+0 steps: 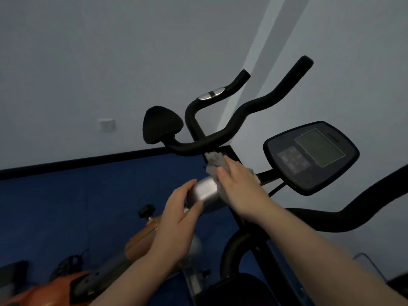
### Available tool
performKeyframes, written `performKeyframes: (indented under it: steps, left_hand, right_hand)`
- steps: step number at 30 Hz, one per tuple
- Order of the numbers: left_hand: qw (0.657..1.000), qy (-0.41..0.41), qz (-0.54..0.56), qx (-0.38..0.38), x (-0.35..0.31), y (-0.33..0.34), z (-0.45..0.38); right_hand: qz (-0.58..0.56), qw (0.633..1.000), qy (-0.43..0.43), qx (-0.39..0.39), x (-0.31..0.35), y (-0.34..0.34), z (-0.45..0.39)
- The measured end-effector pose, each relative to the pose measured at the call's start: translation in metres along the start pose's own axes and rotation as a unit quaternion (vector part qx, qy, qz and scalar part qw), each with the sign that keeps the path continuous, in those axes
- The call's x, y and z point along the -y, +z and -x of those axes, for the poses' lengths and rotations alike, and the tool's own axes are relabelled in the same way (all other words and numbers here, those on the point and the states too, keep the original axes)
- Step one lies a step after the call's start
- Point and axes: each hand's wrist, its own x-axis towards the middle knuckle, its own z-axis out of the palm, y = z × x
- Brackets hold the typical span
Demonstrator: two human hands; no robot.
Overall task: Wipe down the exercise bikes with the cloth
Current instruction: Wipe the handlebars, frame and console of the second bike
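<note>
An exercise bike fills the middle of the head view, with curved black handlebars (254,107) and a dark console (313,155) with a greenish screen. Below the handlebars sits a silver cylindrical part (206,192) of the bike. My left hand (178,219) grips the near end of that silver part. My right hand (238,188) presses a grey cloth (214,161) against the far end of the silver part, just under the handlebar stem. Most of the cloth is hidden under my fingers.
A black pad (161,124) sticks up left of the handlebars. An orange and silver bike frame (141,239) with a black knob (146,212) lies low on the left. Blue floor (77,206) meets a pale wall with a socket (106,125). Another black handlebar (353,213) curves at right.
</note>
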Motion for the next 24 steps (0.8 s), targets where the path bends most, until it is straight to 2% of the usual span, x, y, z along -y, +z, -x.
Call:
performKeyframes:
  steps: [2,4,6,7,9,10,13,14,17,18,19,21,22,24]
  left_hand:
    - [1.000,-0.009,0.026,0.013,0.002,-0.004,-0.002]
    - [0.998,-0.009,0.065,0.012,0.000,-0.009,-0.002]
    - [0.994,-0.007,0.105,0.001,0.000,-0.013,-0.001]
    - [0.992,-0.009,0.126,-0.002,0.002,-0.015,0.000]
    - [0.989,-0.016,0.149,-0.009,0.004,-0.018,0.002]
    - [0.988,-0.018,0.151,-0.010,0.004,-0.020,0.001]
    - [0.989,-0.006,0.144,-0.016,-0.001,-0.021,-0.002]
    - [0.989,0.003,0.145,-0.021,-0.003,-0.020,-0.003]
    - [0.988,0.001,0.147,-0.037,-0.009,-0.016,-0.005]
    - [0.990,0.005,0.138,-0.039,-0.010,-0.016,-0.006]
    - [0.992,0.019,0.121,-0.043,-0.011,-0.017,-0.008]
    - [0.993,0.053,0.088,-0.051,-0.014,-0.018,-0.012]
    - [0.993,0.062,0.083,-0.051,-0.016,-0.017,-0.014]
    - [0.993,0.071,0.079,-0.049,-0.020,-0.014,-0.019]
  right_hand:
    - [-0.019,0.999,-0.029,-0.007,0.001,-0.007,-0.003]
    - [0.101,0.990,-0.099,-0.018,0.005,0.000,0.006]
    - [0.249,0.942,-0.225,-0.015,0.009,0.014,0.019]
    - [0.294,0.915,-0.275,0.012,0.009,0.015,0.023]
    - [0.346,0.877,-0.323,0.078,0.004,0.002,0.013]
    - [0.348,0.875,-0.324,0.094,0.002,-0.008,0.006]
    - [0.306,0.918,-0.244,0.058,0.006,-0.012,0.001]
    - [0.322,0.917,-0.233,0.042,0.012,-0.001,0.006]
    - [0.387,0.870,-0.300,0.054,0.025,0.029,0.028]
    - [0.381,0.879,-0.284,0.043,0.025,0.029,0.032]
    - [0.360,0.901,-0.242,0.015,0.021,0.025,0.034]
    - [0.281,0.953,-0.105,-0.030,0.011,0.013,0.037]
    - [0.249,0.968,-0.038,-0.022,0.006,0.009,0.037]
    - [0.232,0.968,0.056,0.071,0.000,0.000,0.026]
